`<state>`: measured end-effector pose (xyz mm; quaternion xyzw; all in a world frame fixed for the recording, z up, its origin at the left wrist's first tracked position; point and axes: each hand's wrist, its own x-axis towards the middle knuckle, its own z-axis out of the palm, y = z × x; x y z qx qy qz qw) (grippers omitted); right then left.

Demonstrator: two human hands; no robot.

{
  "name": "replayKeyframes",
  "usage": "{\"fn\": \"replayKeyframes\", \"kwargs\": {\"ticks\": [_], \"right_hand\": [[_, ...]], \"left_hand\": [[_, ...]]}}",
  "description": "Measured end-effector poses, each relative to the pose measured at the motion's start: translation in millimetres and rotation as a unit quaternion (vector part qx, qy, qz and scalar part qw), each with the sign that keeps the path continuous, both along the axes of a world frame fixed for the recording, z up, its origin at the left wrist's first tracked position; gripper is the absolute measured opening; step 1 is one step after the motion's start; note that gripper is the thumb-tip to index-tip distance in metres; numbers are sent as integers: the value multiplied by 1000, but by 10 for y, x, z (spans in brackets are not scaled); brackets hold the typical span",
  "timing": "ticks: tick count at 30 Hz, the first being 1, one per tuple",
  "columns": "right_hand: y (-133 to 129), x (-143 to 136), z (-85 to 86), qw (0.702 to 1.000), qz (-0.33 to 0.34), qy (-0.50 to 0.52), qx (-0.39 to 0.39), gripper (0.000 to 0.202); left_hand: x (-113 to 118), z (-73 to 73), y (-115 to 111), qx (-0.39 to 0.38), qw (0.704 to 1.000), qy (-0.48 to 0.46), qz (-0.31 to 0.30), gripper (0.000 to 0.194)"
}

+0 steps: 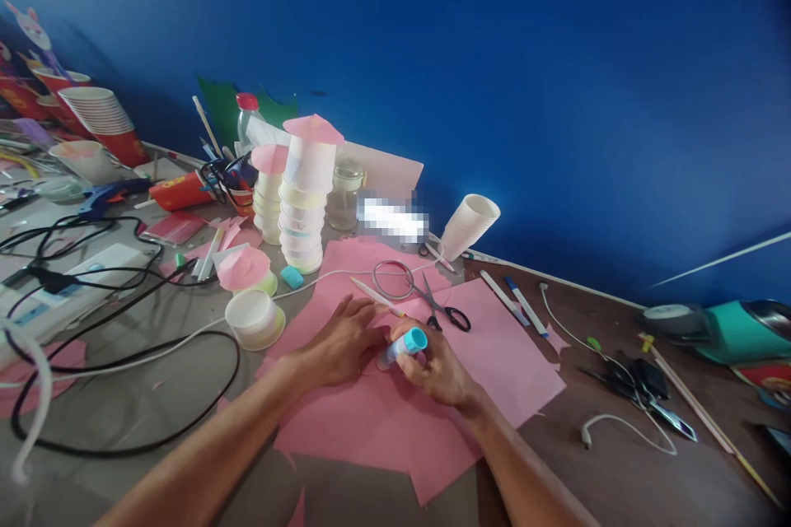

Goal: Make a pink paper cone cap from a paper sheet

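Pink paper sheets lie on the table in front of me. My right hand is closed around a glue stick with a light blue end, tilted over the paper. Just left of it, my left hand rests on the pink paper with its fingers bent; its fingertips are partly hidden, and I cannot make out whether they pinch anything. Scissors with black handles lie beyond my right hand, beside a white pencil and a metal ring.
Stacked paper-cup towers with pink cone tops stand behind my left hand. A white cup is nearer. A leaning cup stack stands by the blue wall. Black cables and a power strip lie left, a teal bottle right.
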<state>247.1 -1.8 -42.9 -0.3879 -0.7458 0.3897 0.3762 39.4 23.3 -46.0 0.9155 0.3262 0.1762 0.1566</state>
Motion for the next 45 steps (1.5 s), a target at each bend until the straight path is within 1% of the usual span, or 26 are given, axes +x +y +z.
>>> {"fn": "replayKeyframes", "kwargs": {"ticks": [4, 7, 12, 15, 17, 19, 21, 22, 25, 27, 28, 30, 33, 35, 40, 43, 45], "right_hand": [[16, 30, 8, 1000, -6, -29, 5, 10], [34, 60, 28, 999, 2, -40, 12, 10], [52, 85, 31, 999, -2, -43, 18, 7], [55, 80, 6, 999, -12, -44, 20, 9], [64, 76, -21, 999, -32, -30, 15, 7], [81, 77, -54, 997, -73, 17, -5, 4], [104, 78, -88, 990, -120, 71, -20, 9], [115, 75, -103, 986, -138, 93, -24, 13], [128, 38, -133, 973, -180, 142, -41, 25], [113, -6, -134, 966, -192, 165, -58, 29], [98, -30, -130, 965, -191, 167, -65, 31], [61, -71, -116, 971, -182, 146, -58, 31], [9, -99, -103, 976, -185, 112, -23, 23], [-12, -98, -106, 978, -180, 101, -11, 18], [-26, -99, -127, 983, -171, 61, -6, 14], [-35, -125, -105, 986, -164, 26, 0, 10], [-42, -145, -72, 987, -162, 2, 13, 9]], "left_hand": [[4, -39, -1, -5, 1000, -12, 4, 26], [7, -48, -3, -15, 1000, -11, 5, 24], [2, -6, 10, -25, 1000, -9, -2, 21], [0, 31, 26, -28, 999, -37, -6, 21], [0, 35, 34, -29, 998, -62, 15, 26], [4, 15, 36, -17, 995, -77, 65, 35], [12, -23, 30, -3, 989, -87, 123, 48], [18, -42, 23, -5, 985, -92, 142, 55], [51, -86, -2, -57, 978, -125, 159, 66], [76, -103, -14, -99, 969, -154, 168, 66], [86, -112, -14, -108, 964, -167, 178, 64], [94, -135, -2, -95, 958, -182, 199, 55], [77, -180, 33, -41, 961, -174, 211, 46], [63, -208, 48, -25, 965, -157, 208, 46], [66, -244, 21, -15, 976, -101, 194, 47], [65, -236, 2, -9, 979, -81, 187, 49], [57, -212, 0, 13, 979, -78, 186, 51]]}}
